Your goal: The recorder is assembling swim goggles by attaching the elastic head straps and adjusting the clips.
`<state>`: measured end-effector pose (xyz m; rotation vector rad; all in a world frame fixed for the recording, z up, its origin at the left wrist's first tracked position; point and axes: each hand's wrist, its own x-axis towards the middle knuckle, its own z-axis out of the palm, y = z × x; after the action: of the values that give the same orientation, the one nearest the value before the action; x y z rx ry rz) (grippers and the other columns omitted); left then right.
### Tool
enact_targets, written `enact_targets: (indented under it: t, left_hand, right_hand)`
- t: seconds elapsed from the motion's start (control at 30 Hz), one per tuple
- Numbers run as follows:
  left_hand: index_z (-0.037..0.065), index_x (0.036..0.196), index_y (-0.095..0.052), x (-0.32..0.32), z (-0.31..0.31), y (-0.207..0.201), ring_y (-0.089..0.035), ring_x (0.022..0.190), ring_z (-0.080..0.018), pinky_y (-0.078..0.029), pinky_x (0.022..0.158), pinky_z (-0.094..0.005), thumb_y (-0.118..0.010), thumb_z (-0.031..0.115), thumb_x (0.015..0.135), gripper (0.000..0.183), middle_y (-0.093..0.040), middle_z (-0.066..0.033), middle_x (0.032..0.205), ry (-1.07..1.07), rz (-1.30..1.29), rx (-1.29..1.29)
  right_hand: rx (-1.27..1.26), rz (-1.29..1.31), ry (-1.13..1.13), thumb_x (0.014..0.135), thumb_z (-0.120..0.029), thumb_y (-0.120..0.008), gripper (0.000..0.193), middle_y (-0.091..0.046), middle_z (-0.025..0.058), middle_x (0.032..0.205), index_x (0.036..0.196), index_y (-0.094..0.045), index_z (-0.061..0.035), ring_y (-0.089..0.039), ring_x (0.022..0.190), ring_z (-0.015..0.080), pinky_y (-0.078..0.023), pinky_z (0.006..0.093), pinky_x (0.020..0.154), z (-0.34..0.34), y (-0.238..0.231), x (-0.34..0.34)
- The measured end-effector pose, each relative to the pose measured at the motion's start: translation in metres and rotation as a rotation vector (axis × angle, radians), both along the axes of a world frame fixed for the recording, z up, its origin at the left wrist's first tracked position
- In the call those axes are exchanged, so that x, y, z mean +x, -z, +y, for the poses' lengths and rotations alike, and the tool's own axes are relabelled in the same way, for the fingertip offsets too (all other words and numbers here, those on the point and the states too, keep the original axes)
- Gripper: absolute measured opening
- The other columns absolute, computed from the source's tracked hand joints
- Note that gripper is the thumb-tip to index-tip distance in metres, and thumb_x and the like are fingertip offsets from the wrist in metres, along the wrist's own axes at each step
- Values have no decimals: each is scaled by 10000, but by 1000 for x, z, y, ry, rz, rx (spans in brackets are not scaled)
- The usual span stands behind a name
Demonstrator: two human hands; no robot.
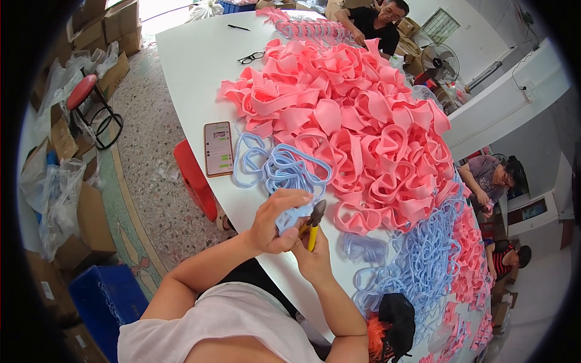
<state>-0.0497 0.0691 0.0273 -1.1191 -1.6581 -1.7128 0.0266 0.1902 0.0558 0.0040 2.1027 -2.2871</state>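
Just above the table's near left edge, my left hand [272,222] grips a light blue plastic piece [288,220] with openings in it. My right hand [313,253] is closed round the yellow handles of a pair of cutting pliers [313,236]. Their dark jaws touch or nearly touch the blue piece; which of the two I cannot tell. Behind my hands lies a small heap of light blue loops [290,169]. A large pile of pink fabric loops [345,109] spreads beyond it.
A phone [218,149] lies left of the blue loops, with glasses [251,58] and a pen [238,27] farther off. More blue cords [417,254] cover the right side. A red stool [193,178] stands by the table [181,66]; other people sit around it.
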Motion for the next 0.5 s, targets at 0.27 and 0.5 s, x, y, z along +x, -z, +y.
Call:
enact_targets:
  t: [0.27, 0.5]
  left_hand:
    - [6, 1138, -515, 0, -9, -15, -545, 895, -141, -419, 819, -281, -442, 263, 905, 354, -605, -128, 1099, 201, -647, 399]
    - [6, 1130, -522, 4, -3, -20, -522, 930, -138, -397, 848, -280, -447, 259, 901, 349, -600, -114, 1088, 269, -742, 426]
  right_hand:
    - [1244, 417, 245, 649, -11, -677, 432, -519, 160, 868, 1038, -491, 5, -543, 802, 334, -434, 403, 695, 45, -19, -2]
    - [1375, 433, 188, 619, -23, -703, 455, -488, 143, 914, 1018, -485, -2, -509, 856, 313, -408, 406, 722, 48, -17, -7]
